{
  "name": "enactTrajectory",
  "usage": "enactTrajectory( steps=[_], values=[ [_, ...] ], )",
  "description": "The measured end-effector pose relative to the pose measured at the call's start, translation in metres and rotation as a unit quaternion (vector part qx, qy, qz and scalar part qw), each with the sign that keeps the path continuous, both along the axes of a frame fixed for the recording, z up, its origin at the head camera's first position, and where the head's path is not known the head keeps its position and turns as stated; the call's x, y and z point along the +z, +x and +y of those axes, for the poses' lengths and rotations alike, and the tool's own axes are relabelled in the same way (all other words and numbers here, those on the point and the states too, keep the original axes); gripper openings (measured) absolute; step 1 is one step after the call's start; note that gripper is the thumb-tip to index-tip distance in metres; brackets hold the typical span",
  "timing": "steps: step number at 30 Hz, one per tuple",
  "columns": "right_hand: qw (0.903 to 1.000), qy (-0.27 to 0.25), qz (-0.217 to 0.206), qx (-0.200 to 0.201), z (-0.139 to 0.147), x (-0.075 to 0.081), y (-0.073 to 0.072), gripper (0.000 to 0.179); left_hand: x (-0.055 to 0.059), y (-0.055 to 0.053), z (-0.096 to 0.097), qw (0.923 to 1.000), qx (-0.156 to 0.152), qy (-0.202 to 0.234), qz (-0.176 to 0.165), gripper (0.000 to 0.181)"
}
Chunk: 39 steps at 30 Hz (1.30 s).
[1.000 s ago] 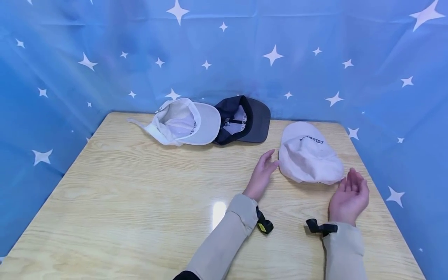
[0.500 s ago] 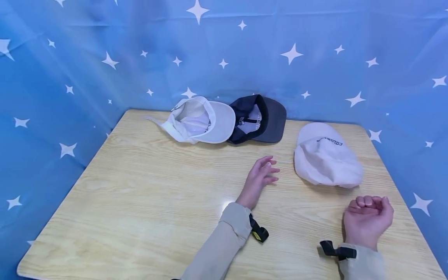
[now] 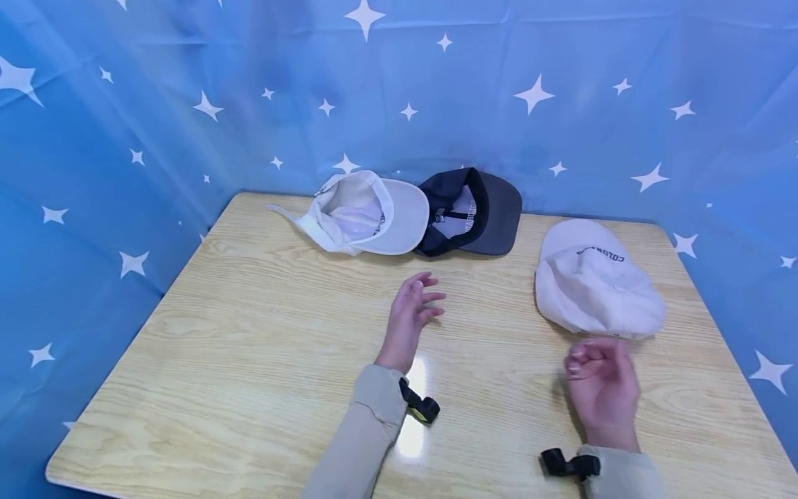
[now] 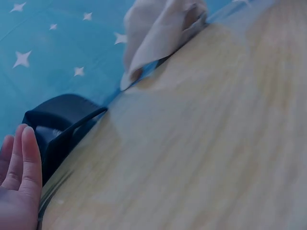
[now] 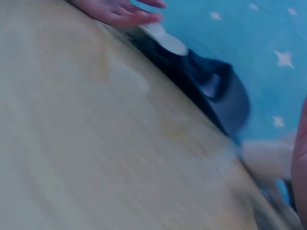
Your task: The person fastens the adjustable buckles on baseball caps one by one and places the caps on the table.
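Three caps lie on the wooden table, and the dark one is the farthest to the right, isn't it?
Not quite: the dark cap is the middle one, between the white cap on the left and the pale cap on the right, as the head view shows.

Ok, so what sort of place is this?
Perhaps a makeshift indoor filming booth: a star-patterned blue backdrop hangs behind and beside a wood-grain table with three caps on it.

Left arm [image 3: 358, 440], sleeved: slants from the near side toward far right. Left hand [image 3: 408, 315]: fingers loosely bent, slightly spread, tips to the right. Right arm [image 3: 625, 477], sleeved: near right. Right hand [image 3: 603, 388]: blurred, fingers loosely curled, nearer than the left; hands well apart.
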State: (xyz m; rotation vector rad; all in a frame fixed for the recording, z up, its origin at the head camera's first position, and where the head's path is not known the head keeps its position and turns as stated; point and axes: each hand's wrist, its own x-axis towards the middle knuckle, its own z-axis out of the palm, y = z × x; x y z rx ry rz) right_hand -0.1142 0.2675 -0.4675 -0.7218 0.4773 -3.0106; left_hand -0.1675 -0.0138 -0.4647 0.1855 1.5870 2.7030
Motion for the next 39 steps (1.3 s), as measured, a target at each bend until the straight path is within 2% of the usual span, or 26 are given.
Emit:
enactTrajectory(
  steps=[2, 4, 6, 9, 13, 19, 23, 27, 29, 31, 34, 39],
  values=[
    [0.9994, 0.023, 0.01, 0.024, -0.017, -0.003, -0.005, 0.056, 0.0, -0.003, -0.008, 0.9999, 0.012, 0.009, 0.004, 0.047],
    [0.9977, 0.057, 0.015, 0.032, -0.033, -0.004, -0.012, 0.054, -0.001, -0.006, -0.014, 0.9996, 0.022, 0.019, 0.007, 0.05],
    [0.9944, 0.101, 0.015, 0.028, -0.048, -0.005, -0.02, 0.051, -0.001, -0.009, -0.019, 0.9991, 0.029, 0.029, 0.008, 0.052],
    [0.9844, 0.175, 0.014, 0.013, -0.065, -0.006, -0.034, 0.045, -0.003, -0.013, -0.023, 0.9985, 0.042, 0.035, 0.002, 0.051],
    [0.9703, 0.241, -0.014, -0.001, -0.085, -0.009, -0.053, 0.038, -0.005, -0.019, -0.027, 0.9973, 0.058, 0.045, -0.004, 0.048],
    [0.9531, 0.291, -0.074, -0.035, -0.118, -0.009, -0.076, 0.035, -0.006, -0.029, -0.032, 0.9964, 0.056, 0.063, -0.002, 0.049],
    [0.9488, 0.292, -0.112, -0.046, -0.133, -0.007, -0.088, 0.042, -0.006, -0.032, -0.033, 0.996, 0.056, 0.069, -0.007, 0.051],
    [0.9558, 0.247, -0.152, -0.046, -0.136, -0.005, -0.1, 0.048, -0.006, -0.034, -0.032, 0.9959, 0.056, 0.07, -0.009, 0.054],
    [0.9616, 0.21, -0.173, -0.034, -0.136, -0.005, -0.107, 0.05, -0.006, -0.036, -0.032, 0.9956, 0.055, 0.074, -0.013, 0.056],
    [0.963, 0.19, -0.189, -0.027, -0.136, -0.004, -0.113, 0.051, -0.006, -0.038, -0.032, 0.9951, 0.052, 0.082, -0.019, 0.058],
    [0.9638, 0.176, -0.2, -0.018, -0.138, -0.004, -0.119, 0.051, -0.006, -0.043, -0.034, 0.9941, 0.043, 0.095, -0.031, 0.06],
    [0.9644, 0.18, -0.193, -0.013, -0.143, -0.004, -0.124, 0.048, -0.006, -0.053, -0.041, 0.992, 0.038, 0.111, -0.046, 0.062]
  ],
)
